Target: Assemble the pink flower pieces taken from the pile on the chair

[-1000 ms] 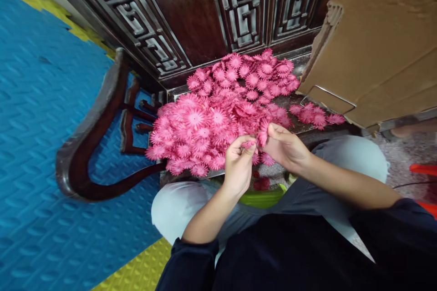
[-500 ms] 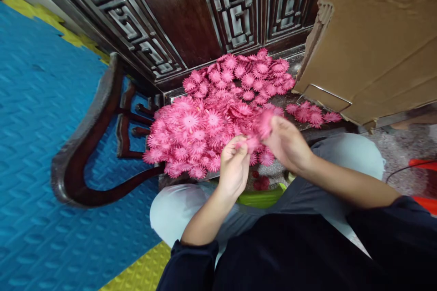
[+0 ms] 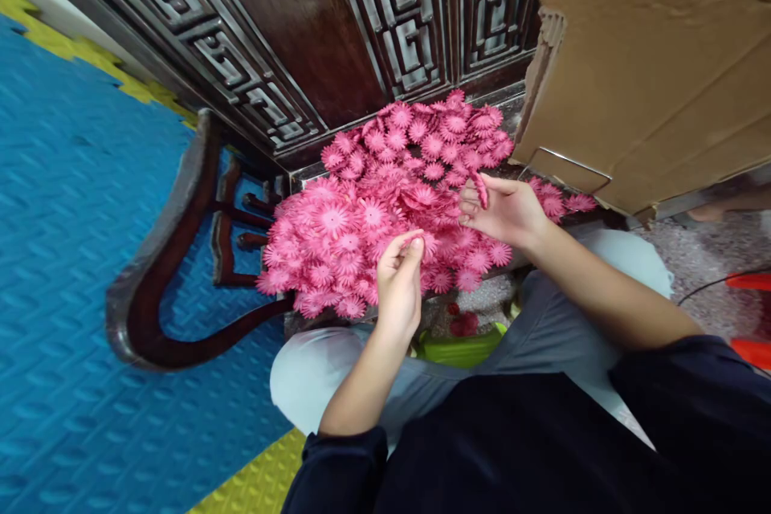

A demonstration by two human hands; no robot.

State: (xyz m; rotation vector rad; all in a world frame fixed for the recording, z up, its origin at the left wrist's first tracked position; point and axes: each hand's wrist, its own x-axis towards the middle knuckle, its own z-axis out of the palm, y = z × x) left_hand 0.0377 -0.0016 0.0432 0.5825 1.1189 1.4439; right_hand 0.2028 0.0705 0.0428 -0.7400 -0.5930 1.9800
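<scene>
A large heap of pink artificial flower heads (image 3: 334, 221) with thin fringed petals covers a dark wooden seat. My left hand (image 3: 401, 285) is closed in a pinch at the heap's front edge. A pink flower head (image 3: 430, 246) shows at its fingertips, partly hidden by the thumb. To the right, my right hand (image 3: 506, 210) is over the heap, palm turned inward. Between its thumb and fingers a single pink flower head (image 3: 480, 189) is seen edge-on, while the other fingers stay loosely spread. The two hands are apart.
A carved dark wooden backrest (image 3: 313, 32) rises behind the heap, with a curved armrest (image 3: 136, 289) at left. On the right stands a torn cardboard box (image 3: 650, 72) with a metal wire loop (image 3: 578, 170). A green object (image 3: 461, 347) lies between my knees. Blue matting (image 3: 60, 257) covers the left floor.
My hands have moved apart from close together. The right hand has shifted slightly up and opened its fingers more, with a flower head still at its thumb. The left hand has moved slightly left.
</scene>
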